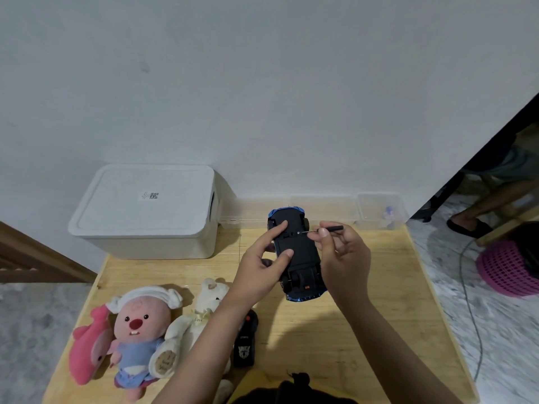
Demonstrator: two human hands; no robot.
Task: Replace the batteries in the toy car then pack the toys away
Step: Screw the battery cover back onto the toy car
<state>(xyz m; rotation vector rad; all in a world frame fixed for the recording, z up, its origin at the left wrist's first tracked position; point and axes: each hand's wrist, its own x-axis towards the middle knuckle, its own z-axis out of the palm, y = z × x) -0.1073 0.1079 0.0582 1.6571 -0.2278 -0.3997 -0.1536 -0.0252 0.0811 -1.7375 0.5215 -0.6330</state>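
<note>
Head view: toy car belly-up, long axis near-to-far, steadied in left hand grip; right hand pinching screwdriver, tip leftward at underside screw.

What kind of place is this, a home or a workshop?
Most likely a home: soft toys such as the pink plush doll lie on a wooden table, beside a white storage box against a plain wall.

left forearm hides part of the white bear and black remote.
</note>
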